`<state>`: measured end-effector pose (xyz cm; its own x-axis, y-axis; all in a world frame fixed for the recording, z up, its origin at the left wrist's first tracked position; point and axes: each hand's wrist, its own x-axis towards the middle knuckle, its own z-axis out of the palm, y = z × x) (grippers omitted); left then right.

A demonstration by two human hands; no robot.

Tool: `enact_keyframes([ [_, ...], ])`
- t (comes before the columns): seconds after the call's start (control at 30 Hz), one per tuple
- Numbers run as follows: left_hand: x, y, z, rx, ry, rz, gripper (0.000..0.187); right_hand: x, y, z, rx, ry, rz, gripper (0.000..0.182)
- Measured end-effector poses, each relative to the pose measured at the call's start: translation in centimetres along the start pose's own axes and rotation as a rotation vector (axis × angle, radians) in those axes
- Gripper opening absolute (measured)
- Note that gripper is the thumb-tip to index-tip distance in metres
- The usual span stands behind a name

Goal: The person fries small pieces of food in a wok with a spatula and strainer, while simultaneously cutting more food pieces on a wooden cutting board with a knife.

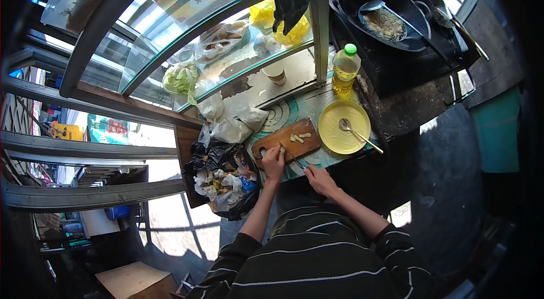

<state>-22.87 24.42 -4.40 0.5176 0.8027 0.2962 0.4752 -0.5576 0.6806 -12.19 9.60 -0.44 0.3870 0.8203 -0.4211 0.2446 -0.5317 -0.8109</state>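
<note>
My right hand (321,180) is closed round the handle of a knife (293,157), whose thin blade points up and left over the wooden cutting board (270,144). At the board's lower left, my left hand (273,163) has its fingers pressed together beside the blade tip. What they pinch is too small to make out. Several pale cut pieces of food (300,137) lie on the board's right half. Just right of the board sits a yellow plate (330,136) with a spoon (358,133) resting across it.
A bottle of yellow oil (344,75) with a green cap stands behind the plate. A wok (351,1) with a ladle (408,27) in it is on the stove at the upper right. Left are plastic bags (230,130), a rubbish bag (201,157) and a glass case (170,44).
</note>
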Motion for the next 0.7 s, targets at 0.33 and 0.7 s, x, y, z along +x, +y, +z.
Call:
enact_keyframes([
  [0.33, 0.1, 0.0, 0.1, -0.042, -0.006, -0.035, 0.023, 1.2, 1.0, -0.1, 0.121, -0.071, -0.047, 0.034],
  [0.7, -0.2, 0.6, 0.3, -0.044, 0.035, -0.056, 0.022, 1.6, 0.9, 0.3, 0.321, -0.191, 0.184, 0.032],
])
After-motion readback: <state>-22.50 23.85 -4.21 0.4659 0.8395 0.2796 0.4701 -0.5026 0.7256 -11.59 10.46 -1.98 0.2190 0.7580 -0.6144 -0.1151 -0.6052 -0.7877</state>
